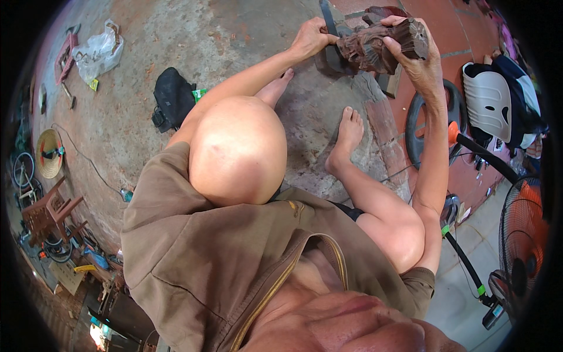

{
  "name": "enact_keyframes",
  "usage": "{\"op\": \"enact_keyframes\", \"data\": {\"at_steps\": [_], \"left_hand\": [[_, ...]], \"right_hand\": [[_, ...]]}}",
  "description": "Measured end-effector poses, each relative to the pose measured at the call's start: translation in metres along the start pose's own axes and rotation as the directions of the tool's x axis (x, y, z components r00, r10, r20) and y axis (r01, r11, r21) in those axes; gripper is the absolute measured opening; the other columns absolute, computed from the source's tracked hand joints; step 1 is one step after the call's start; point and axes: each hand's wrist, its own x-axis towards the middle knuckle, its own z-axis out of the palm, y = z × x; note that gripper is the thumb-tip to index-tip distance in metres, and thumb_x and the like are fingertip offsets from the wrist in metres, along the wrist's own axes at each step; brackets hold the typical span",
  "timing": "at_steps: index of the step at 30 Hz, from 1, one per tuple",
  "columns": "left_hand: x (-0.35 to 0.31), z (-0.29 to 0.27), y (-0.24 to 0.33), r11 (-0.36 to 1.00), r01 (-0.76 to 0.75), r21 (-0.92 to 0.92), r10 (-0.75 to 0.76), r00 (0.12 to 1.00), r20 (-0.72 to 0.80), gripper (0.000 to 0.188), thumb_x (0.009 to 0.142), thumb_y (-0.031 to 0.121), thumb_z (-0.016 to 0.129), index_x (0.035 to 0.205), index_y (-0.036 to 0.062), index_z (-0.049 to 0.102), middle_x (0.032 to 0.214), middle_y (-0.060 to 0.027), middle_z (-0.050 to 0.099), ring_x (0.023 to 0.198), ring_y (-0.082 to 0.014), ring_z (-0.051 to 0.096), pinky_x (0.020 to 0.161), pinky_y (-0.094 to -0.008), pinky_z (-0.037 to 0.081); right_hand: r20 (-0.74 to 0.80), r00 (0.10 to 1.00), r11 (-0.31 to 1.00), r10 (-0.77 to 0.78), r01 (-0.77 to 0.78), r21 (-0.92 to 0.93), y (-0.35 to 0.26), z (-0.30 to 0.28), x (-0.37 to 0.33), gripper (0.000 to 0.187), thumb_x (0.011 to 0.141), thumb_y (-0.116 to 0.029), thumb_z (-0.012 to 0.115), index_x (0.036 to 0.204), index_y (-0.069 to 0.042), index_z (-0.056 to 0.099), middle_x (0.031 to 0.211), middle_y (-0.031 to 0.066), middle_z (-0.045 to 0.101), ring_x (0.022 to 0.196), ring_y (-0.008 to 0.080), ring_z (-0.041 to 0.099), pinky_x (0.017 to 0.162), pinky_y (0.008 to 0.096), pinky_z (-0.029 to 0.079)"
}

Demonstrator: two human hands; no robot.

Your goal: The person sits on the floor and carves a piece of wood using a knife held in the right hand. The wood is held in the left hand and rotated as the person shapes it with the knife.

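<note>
Out in front of me is a dark brown wood carving [370, 48], held sideways, with a rough cut base toward the right. My right hand [421, 66] is wrapped around it near that base, thumb on the near side and fingers over the far side. At the other end, my left hand [312, 40] is closed with its thumb against the carving's tip; its fingertips are partly hidden. Right beside those fingers stands a dark flat upright strip [328, 20], above a dark block [333, 60] that the carving partly covers.
My bare feet rest on the worn concrete floor [193, 35]. A black bag [171, 98] lies left of my leg. A plastic bag [101, 51] lies further left, with a straw hat [49, 154] and a brown chair [51, 208] beyond. On my right are a fan [522, 234] and its round base [415, 132].
</note>
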Motion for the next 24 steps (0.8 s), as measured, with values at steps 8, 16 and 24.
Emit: {"op": "enact_keyframes", "data": {"at_steps": [8,16,24], "left_hand": [[0.0,0.0,0.008,0.972,0.112,-0.206,-0.123,0.991,-0.043,0.016,0.071,0.009,0.077,0.081,0.0008,0.067,0.075,-0.0035,0.065,0.067,-0.0111,0.058,0.061,-0.0282,0.048],[0.003,-0.016,0.001,0.902,0.259,-0.344,-0.257,0.965,0.053,0.017,0.077,0.017,0.076,0.085,0.0029,0.069,0.08,-0.0044,0.068,0.07,-0.0104,0.06,0.063,-0.0257,0.048],[-0.007,-0.014,0.014,0.968,0.21,-0.136,-0.2,0.976,0.086,0.02,0.072,0.017,0.078,0.08,0.0003,0.069,0.074,-0.0049,0.065,0.067,-0.0131,0.058,0.058,-0.0295,0.045]], "right_hand": [[-0.009,1.0,0.999,0.0,0.0,-0.038,-0.002,0.001,-0.001,0.028,0.083,-0.012,0.072,0.108,-0.006,0.061,0.105,0.0014,0.066,0.095,0.0123,0.062,0.086,0.0278,0.048],[-0.028,1.0,1.0,0.009,-0.009,-0.026,-0.006,0.002,-0.002,0.027,0.083,-0.012,0.071,0.107,-0.006,0.062,0.105,0.0018,0.065,0.095,0.0121,0.06,0.085,0.0271,0.047],[-0.018,1.0,0.999,0.026,-0.026,-0.02,-0.004,0.0,-0.003,0.027,0.083,-0.012,0.072,0.107,-0.006,0.062,0.105,0.0008,0.065,0.094,0.0111,0.06,0.085,0.0268,0.047]]}}
